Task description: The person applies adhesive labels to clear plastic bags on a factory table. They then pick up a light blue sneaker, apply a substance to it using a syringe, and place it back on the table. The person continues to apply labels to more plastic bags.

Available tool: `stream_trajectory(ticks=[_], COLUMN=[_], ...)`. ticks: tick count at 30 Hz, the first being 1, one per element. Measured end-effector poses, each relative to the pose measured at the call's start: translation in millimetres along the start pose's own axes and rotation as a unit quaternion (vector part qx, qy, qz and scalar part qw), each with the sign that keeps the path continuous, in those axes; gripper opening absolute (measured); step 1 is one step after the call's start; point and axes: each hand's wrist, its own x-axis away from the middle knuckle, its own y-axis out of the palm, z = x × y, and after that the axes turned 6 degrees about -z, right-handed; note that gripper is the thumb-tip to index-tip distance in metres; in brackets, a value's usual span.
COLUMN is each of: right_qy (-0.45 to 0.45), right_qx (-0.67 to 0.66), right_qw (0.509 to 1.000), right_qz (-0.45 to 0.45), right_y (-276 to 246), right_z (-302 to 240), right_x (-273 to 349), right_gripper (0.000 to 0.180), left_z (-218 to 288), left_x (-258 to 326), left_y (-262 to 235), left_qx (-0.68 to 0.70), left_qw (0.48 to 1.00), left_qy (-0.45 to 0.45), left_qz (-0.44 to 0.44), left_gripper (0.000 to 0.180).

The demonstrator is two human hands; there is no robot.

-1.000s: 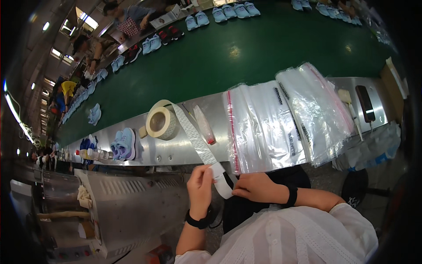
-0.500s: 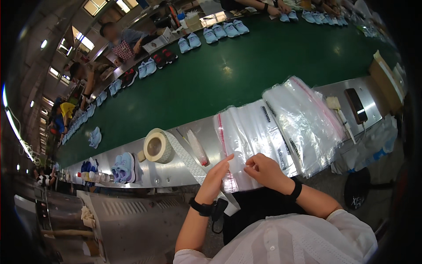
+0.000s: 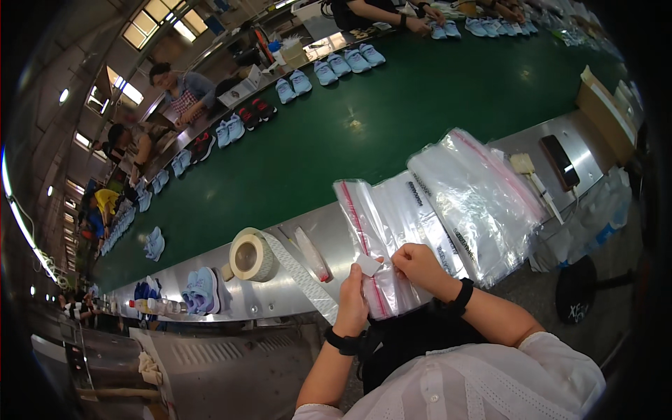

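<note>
My left hand [image 3: 353, 302] is closed, with a small white square label [image 3: 368, 264] at its fingertips, above the near end of a clear plastic bag [image 3: 358, 210] with a red seal strip. Beside it, my right hand [image 3: 423, 269] has its fingers curled in a pinch over the bags; whether anything is in them is hidden. More clear bags [image 3: 476, 199] lie fanned out to the right. Left of my hands stands a roll of white labels [image 3: 252, 256], its loose strip [image 3: 297, 274] running down toward my left wrist. Near the strip lies a narrow white piece with a red end [image 3: 311, 253].
Beyond the metal ledge [image 3: 290, 301] runs a green conveyor belt [image 3: 280, 185], lined with light blue shoes [image 3: 341, 65]. A blue pair of shoes [image 3: 201, 290] and bottles [image 3: 164, 306] stand left. A brush [image 3: 535, 183], a phone [image 3: 560, 162] and cardboard [image 3: 607, 115] lie right. People work across the belt.
A white label now shows at my left fingertips. That hand has turned and shifted slightly down and right, while my right hand stays pinched over the bags. The view has shifted a little.
</note>
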Motion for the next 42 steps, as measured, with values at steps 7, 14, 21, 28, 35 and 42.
stream_trajectory(ticks=[7, 14, 21, 28, 35, 42], right_qy=[-0.033, -0.006, 0.051, -0.008, -0.009, -0.012], right_qx=[0.101, 0.042, -0.063, 0.042, 0.088, 0.144], right_qw=[0.994, 0.999, 0.997, 0.999, 0.996, 0.989], right_qz=[0.028, -0.003, -0.005, 0.005, -0.015, 0.043], right_y=[10.1, -1.3, -3.6, 2.0, 1.4, 0.7], right_z=[-13.8, -7.6, -2.6, 1.4, -2.4, 2.1], right_x=[6.3, -4.3, -6.4, -7.1, -15.9, -19.3], right_gripper=[0.017, 0.018, 0.014, 0.019, 0.021, 0.018], left_z=[1.7, -5.5, -16.0, -9.1, -10.9, -10.0], left_x=[6.7, 2.1, 0.7, 10.1, 0.4, 0.8], left_y=[-6.3, 6.8, -10.3, -17.3, -12.7, -15.3], left_qx=[0.047, 0.068, 0.037, 0.173, 0.093, 0.096], left_qw=[0.999, 0.998, 0.997, 0.985, 0.995, 0.995], left_qy=[0.017, 0.017, 0.053, 0.014, -0.010, 0.030], left_qz=[-0.009, 0.007, 0.046, 0.009, 0.025, 0.008], left_gripper=[0.051, 0.042, 0.051, 0.051, 0.052, 0.050])
